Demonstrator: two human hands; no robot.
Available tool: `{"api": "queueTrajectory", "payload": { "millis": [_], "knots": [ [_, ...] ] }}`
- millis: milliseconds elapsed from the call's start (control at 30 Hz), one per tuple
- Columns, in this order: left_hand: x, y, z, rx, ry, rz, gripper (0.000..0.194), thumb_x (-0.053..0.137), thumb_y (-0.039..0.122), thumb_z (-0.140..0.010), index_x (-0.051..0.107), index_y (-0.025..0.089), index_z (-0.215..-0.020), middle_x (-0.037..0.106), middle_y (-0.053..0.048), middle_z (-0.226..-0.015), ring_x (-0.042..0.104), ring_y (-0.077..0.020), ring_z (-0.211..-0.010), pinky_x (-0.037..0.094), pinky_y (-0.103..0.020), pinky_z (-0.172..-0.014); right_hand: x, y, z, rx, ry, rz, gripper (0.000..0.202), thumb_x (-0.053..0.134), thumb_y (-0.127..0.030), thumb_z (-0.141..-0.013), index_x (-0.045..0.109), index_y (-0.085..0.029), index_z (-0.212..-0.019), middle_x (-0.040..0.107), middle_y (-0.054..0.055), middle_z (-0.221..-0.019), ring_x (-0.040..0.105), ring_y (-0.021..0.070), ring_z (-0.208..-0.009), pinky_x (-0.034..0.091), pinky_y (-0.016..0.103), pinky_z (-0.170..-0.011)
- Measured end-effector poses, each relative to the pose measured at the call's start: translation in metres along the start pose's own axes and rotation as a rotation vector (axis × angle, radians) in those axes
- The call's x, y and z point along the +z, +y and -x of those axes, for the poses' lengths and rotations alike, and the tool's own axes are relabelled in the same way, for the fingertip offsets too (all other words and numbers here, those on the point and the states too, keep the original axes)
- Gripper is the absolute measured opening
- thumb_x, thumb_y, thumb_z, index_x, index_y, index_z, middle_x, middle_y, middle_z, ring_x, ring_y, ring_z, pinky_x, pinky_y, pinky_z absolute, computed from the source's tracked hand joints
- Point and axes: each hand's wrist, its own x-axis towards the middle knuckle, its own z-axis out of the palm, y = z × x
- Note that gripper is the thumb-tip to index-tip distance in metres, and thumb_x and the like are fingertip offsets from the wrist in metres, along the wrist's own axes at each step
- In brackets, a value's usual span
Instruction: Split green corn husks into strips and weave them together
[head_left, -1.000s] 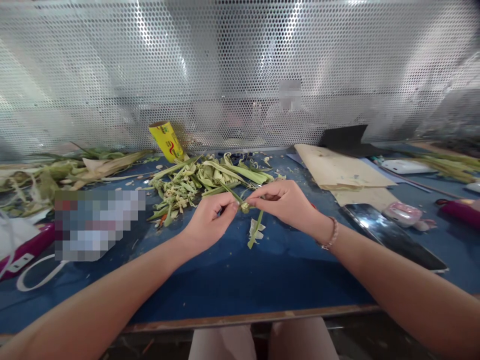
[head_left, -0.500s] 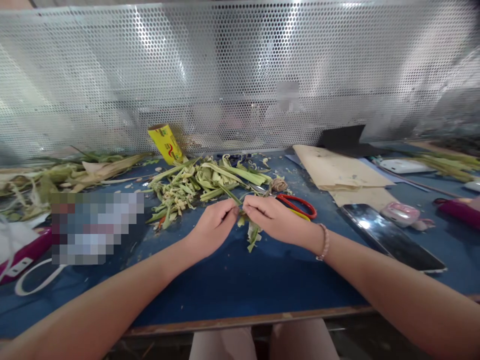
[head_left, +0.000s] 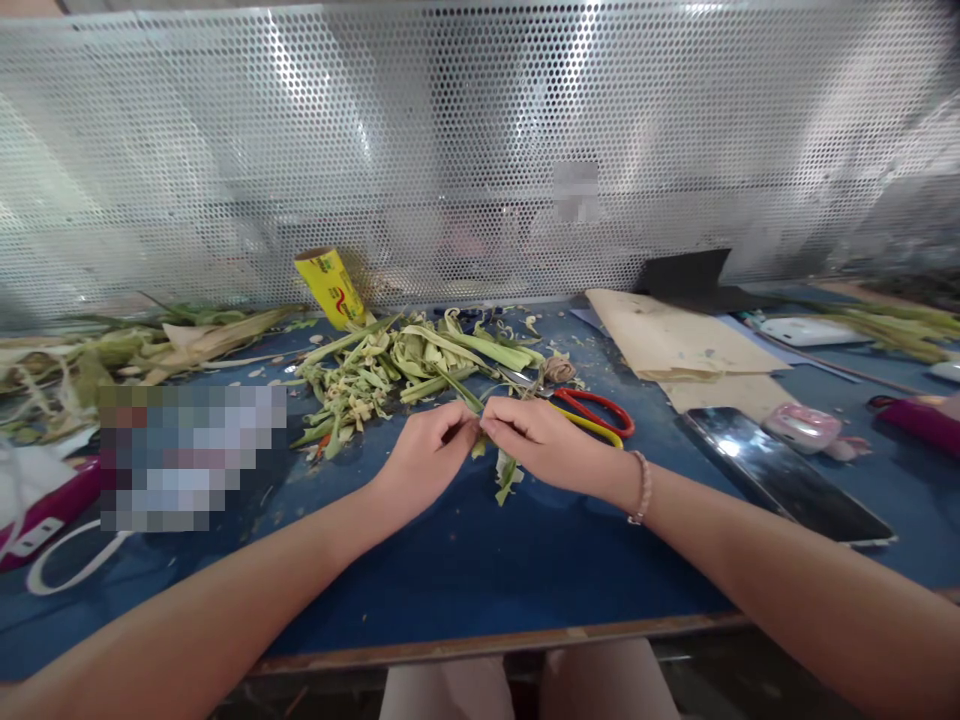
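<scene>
My left hand (head_left: 433,450) and my right hand (head_left: 544,440) meet at the middle of the blue table (head_left: 480,570), fingers pinched together on a green leaf piece (head_left: 471,395) that pokes up between them. Below my right hand lies a loose leaf scrap (head_left: 508,475) on the table. Just beyond my hands spreads a heap of pale green leaves and stalks (head_left: 420,355). Scissors with red and yellow handles (head_left: 600,410) rest behind my right hand, their blades partly over the heap's right side, beside a tan coil (head_left: 558,369).
A yellow tube (head_left: 332,288) leans against the perforated metal screen (head_left: 480,130). Brown paper (head_left: 682,335), a phone (head_left: 784,475) and a pink case (head_left: 802,427) are at right. Dry husks (head_left: 202,345), a blurred-out item and a magenta device (head_left: 52,510) occupy the left.
Both hands have shifted very slightly, my right one a little left and down, showing more of the yellow scissor handle. The leaf piece is still between the fingers.
</scene>
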Motion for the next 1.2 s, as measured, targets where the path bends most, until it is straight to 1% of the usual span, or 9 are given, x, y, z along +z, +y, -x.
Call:
{"api": "queueTrajectory", "payload": {
  "millis": [133,333,533,700,800,933,1000,1100,1200],
  "knots": [
    [-0.003,-0.003,-0.004,0.016,0.009,0.112,0.023,0.041,0.024,-0.077,0.040,0.017,-0.055,0.035,0.005,-0.052,0.033,-0.0077,-0.050,0.027,-0.020,-0.047,-0.002,0.001,0.001,0.023,-0.011,-0.026,0.018,0.042,-0.026,-0.082,0.048,-0.017,-0.068,0.039,-0.006,-0.052,0.034,0.0057,-0.046,0.026,0.018,-0.046],
    [-0.010,-0.015,-0.011,0.098,-0.047,0.323,0.030,0.044,0.031,-0.079,0.038,0.017,-0.054,0.036,0.005,-0.051,0.031,-0.0069,-0.048,0.026,-0.021,-0.047,-0.010,0.001,-0.001,0.009,0.045,-0.006,0.017,0.045,-0.025,-0.082,0.057,-0.016,-0.075,0.056,-0.001,-0.066,0.048,0.0075,-0.058,0.034,0.018,-0.056],
    [-0.011,-0.023,-0.015,0.075,-0.028,0.482,0.030,0.047,0.032,-0.078,0.037,0.017,-0.054,0.033,0.005,-0.050,0.029,-0.0065,-0.046,0.024,-0.022,-0.045,-0.010,0.003,-0.003,-0.028,0.000,-0.019,0.016,0.043,-0.024,-0.083,0.056,-0.017,-0.077,0.057,-0.001,-0.069,0.049,0.0086,-0.061,0.037,0.019,-0.058],
    [-0.012,-0.021,-0.016,0.034,0.000,0.476,0.030,0.049,0.033,-0.076,0.037,0.017,-0.054,0.031,0.006,-0.049,0.027,-0.0063,-0.045,0.024,-0.022,-0.044,-0.015,0.006,-0.004,-0.071,-0.094,-0.044,0.016,0.041,-0.020,-0.085,0.056,-0.017,-0.084,0.060,0.000,-0.078,0.052,0.0091,-0.067,0.038,0.020,-0.064],
    [-0.010,-0.019,-0.015,0.054,0.012,0.432,0.032,0.050,0.035,-0.075,0.037,0.017,-0.053,0.032,0.006,-0.049,0.028,-0.0064,-0.045,0.024,-0.022,-0.044,-0.023,0.006,-0.005,-0.084,-0.162,-0.041,0.016,0.042,-0.022,-0.085,0.057,-0.017,-0.082,0.059,-0.001,-0.073,0.051,0.0091,-0.065,0.038,0.020,-0.063],
    [-0.006,-0.018,-0.012,0.083,-0.048,0.415,0.034,0.049,0.038,-0.076,0.037,0.017,-0.052,0.033,0.005,-0.048,0.028,-0.0064,-0.045,0.025,-0.021,-0.044,-0.031,0.008,-0.006,-0.134,-0.320,-0.108,0.014,0.044,-0.019,-0.083,0.056,-0.016,-0.077,0.059,-0.001,-0.074,0.053,0.0088,-0.069,0.039,0.019,-0.064],
    [-0.005,-0.018,-0.011,0.091,-0.092,0.412,0.035,0.047,0.038,-0.077,0.037,0.017,-0.052,0.034,0.005,-0.048,0.029,-0.0066,-0.045,0.026,-0.021,-0.045,-0.033,0.009,-0.005,-0.141,-0.354,-0.123,0.013,0.045,-0.017,-0.083,0.056,-0.016,-0.077,0.059,-0.001,-0.075,0.053,0.0088,-0.070,0.039,0.019,-0.065],
    [-0.006,-0.020,-0.012,0.102,-0.120,0.394,0.034,0.044,0.038,-0.080,0.038,0.017,-0.054,0.036,0.004,-0.050,0.031,-0.0071,-0.047,0.028,-0.022,-0.046,-0.032,0.012,-0.005,-0.095,-0.242,-0.077,0.013,0.045,-0.020,-0.083,0.057,-0.016,-0.079,0.059,0.000,-0.075,0.053,0.0095,-0.070,0.039,0.021,-0.066],
    [-0.009,-0.021,-0.014,0.104,-0.063,0.316,0.031,0.041,0.036,-0.082,0.040,0.017,-0.057,0.038,0.004,-0.052,0.034,-0.0082,-0.049,0.030,-0.023,-0.050,-0.029,0.016,-0.005,-0.050,-0.063,-0.035,0.014,0.043,-0.022,-0.083,0.056,-0.017,-0.080,0.057,0.000,-0.074,0.051,0.0100,-0.067,0.038,0.022,-0.064]
  ]
}}
